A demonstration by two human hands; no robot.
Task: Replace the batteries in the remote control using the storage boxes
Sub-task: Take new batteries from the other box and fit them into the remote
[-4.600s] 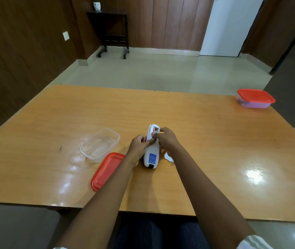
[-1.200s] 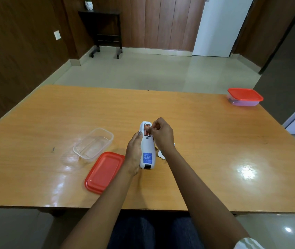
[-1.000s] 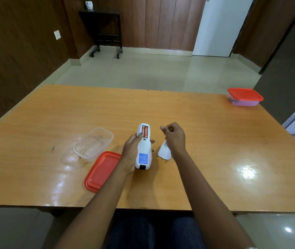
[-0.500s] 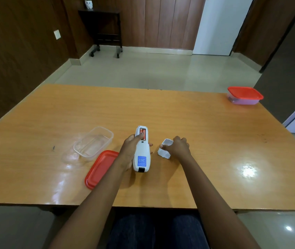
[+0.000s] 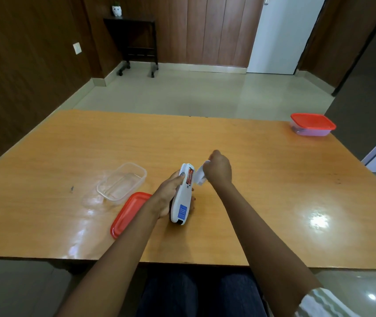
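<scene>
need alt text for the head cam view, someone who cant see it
A person's left hand grips a white remote with its battery bay open and batteries showing, while the right hand holds the white battery cover beside it. On the wooden table, an open clear box and red lid sit at left; a closed red-lidded box sits far right.

Battery cover lifted off the counter

The right hand (image 5: 219, 170), down on the white battery cover (image 5: 199, 177) half a second ago, now holds it raised just beside the remote control's (image 5: 182, 197) open battery bay.
</scene>
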